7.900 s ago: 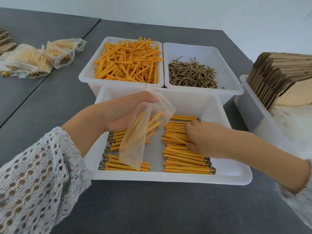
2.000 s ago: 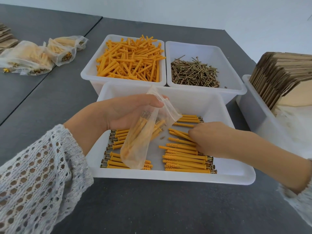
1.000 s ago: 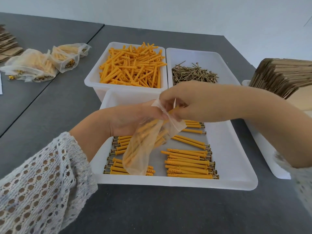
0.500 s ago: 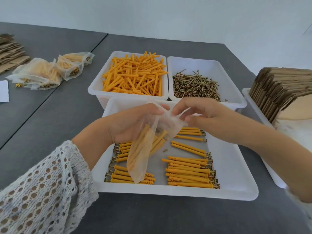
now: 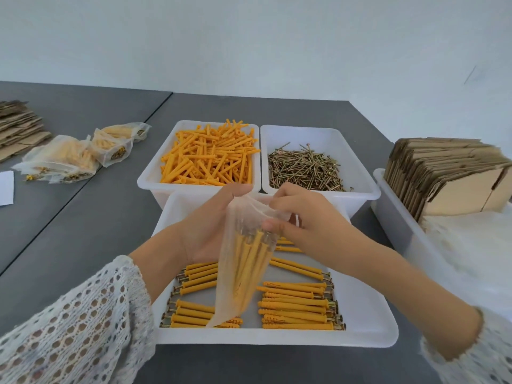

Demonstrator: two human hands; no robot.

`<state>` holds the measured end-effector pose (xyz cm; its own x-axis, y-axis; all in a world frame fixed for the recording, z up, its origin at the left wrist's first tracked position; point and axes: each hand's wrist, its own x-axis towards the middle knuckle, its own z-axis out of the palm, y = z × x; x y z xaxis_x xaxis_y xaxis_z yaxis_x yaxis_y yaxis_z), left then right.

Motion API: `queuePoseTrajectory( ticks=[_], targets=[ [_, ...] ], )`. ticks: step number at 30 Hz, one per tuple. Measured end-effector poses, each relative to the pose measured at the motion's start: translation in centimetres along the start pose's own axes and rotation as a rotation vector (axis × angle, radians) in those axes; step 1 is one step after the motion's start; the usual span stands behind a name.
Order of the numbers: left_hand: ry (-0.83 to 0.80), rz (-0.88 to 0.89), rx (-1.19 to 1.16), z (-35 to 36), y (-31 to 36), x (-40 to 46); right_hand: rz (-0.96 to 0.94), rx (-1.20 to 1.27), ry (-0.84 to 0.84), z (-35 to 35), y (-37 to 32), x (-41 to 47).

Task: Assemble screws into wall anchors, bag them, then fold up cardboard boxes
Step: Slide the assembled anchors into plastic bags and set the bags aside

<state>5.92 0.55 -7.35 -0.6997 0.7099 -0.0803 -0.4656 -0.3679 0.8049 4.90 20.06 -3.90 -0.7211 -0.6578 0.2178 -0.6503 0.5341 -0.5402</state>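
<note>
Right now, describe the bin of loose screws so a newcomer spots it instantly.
Start at the grey table, where two white bins sit side by side behind the tray of assembled anchors. The screw bin is the right one. It holds a tangle of brassy metal screws, while its neighbour holds orange plastic anchors.

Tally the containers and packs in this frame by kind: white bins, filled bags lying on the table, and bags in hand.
White bins: 4 (anchor bin, screw bin, front tray, cardboard bin)
Filled bags on the table: 3 (large, middle, far)
Bags in hand: 1 (held bag, gripped by the left hand and right hand)
Total: 8
</note>
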Motion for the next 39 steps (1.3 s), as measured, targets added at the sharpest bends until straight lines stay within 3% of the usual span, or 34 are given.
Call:
queuePoseTrajectory(
  ticks=[3, 7, 11, 17, 20, 26, 32, 39],
  targets=[
    [0.062, 0.001, 0.152, 0.4, 0.8, 1.6, 0.022, 0.013, 0.161, -0.3, 0.0, -0.2],
    [0.006, -0.023, 0.293, 0.1, 1.5, 2.1, 0.093, -0.022, 0.409, -1.1, 0.4, 0.1],
    [0.313, 0.231, 0.787, 0.4, 0.2, 4.1, 0.134, 0.037, 0.460, -1.8, 1.1, 0.8],
    [0.455, 0.337, 0.651, -0.8, -0.9, 5.1, 0.223, 0.166, 0.153, -4.3, 3.5, 1.3],
    [0.544, 0.306, 0.698, -1.1, -1.6, 5.5, 0.202, 0.147, 0.102, -5.3, 4.4, 1.1],
    [0.594, 0.287, 0.724, -0.9, -1.9, 6.2, 0.212, 0.107, 0.263, -3.8, 4.8, 0.5],
    [0.758, 0.336, 0.592, -0.3, -1.1, 6.2, 0.262, 0.124, 0.537, -2.1, 5.5, -0.7],
    [0.766, 0.447, 0.477, 0.2, -0.6, 5.8, 0.432, 0.352, 0.518, -1.7, 6.1, -0.6]
  ],
)
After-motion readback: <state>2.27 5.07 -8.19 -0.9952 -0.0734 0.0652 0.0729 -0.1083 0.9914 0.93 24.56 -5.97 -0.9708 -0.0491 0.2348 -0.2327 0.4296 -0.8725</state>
